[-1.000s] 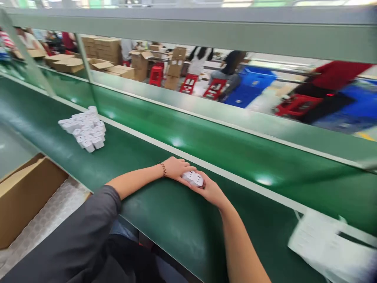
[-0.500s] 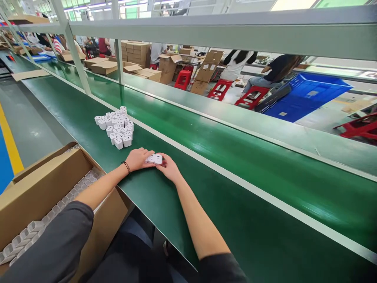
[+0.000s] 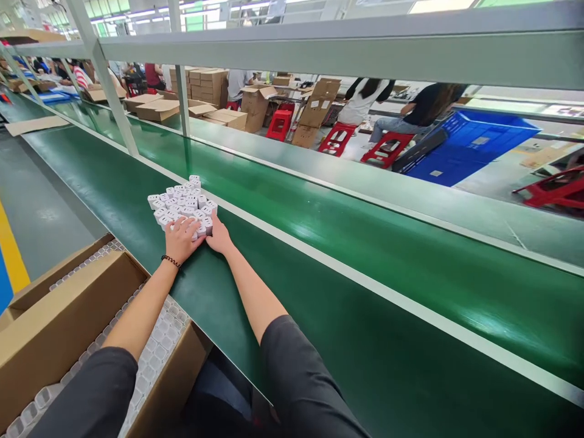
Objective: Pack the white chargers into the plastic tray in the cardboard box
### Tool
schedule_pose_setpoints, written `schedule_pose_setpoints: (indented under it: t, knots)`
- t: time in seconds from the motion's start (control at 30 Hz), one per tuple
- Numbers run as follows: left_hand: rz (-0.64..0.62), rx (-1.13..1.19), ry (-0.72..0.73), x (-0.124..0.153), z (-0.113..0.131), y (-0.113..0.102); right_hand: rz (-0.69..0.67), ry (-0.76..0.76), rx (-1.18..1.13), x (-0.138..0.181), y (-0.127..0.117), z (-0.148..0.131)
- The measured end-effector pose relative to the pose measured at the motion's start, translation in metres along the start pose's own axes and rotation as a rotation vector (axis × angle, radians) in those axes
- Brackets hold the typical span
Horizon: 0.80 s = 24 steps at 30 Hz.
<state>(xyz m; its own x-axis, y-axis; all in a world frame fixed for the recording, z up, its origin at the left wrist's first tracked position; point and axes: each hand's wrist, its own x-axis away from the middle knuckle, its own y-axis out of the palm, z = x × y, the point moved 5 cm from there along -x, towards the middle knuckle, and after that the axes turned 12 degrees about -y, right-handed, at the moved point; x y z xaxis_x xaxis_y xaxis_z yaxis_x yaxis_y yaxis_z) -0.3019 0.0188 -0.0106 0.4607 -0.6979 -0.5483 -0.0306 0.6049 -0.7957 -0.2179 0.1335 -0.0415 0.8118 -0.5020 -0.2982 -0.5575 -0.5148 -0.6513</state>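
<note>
1. Many white blocks (image 3: 181, 204) are clustered on the green bench (image 3: 328, 310), mostly beyond the left hand (image 3: 180, 243), spread over their near edge.
2. Right side is cupped by the right hand (image 3: 219, 236); its pinch cannot be told.

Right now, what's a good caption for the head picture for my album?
Left hand and right hand touch bunched white blocks on a green surface, a brown box nearby.
</note>
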Motion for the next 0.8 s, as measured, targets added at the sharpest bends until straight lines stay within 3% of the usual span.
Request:
schedule_pose_setpoints:
  t: [0.17,0.3,0.33,0.4,0.5,0.6,0.7,0.8]
  knots:
    - [0.099,0.026,-0.162,-0.006,-0.025,-0.008,-0.006,-0.057,0.002,-0.031,0.014,-0.004]
    - [0.127,0.119,-0.235,-0.005,-0.019,-0.026,0.025,-0.115,0.028,-0.01,0.004,-0.016]
    - [0.104,0.163,-0.205,-0.005,-0.005,-0.026,0.023,-0.13,0.047,0.003,0.0,-0.019]
    - [-0.036,0.294,-0.05,-0.005,0.047,-0.016,0.009,-0.159,0.102,0.036,-0.014,-0.022]
    - [-0.28,0.488,0.28,0.016,0.162,-0.006,-0.047,-0.209,0.226,0.097,-0.046,-0.018]
    - [-0.429,0.633,0.558,0.066,0.259,-0.025,-0.028,-0.127,0.346,0.17,-0.096,-0.006]
    - [-0.528,0.736,0.758,0.136,0.303,-0.065,0.038,0.004,0.442,0.242,-0.146,0.001]
    - [-0.658,0.81,0.897,0.219,0.308,-0.108,0.09,0.132,0.479,0.312,-0.183,0.003]
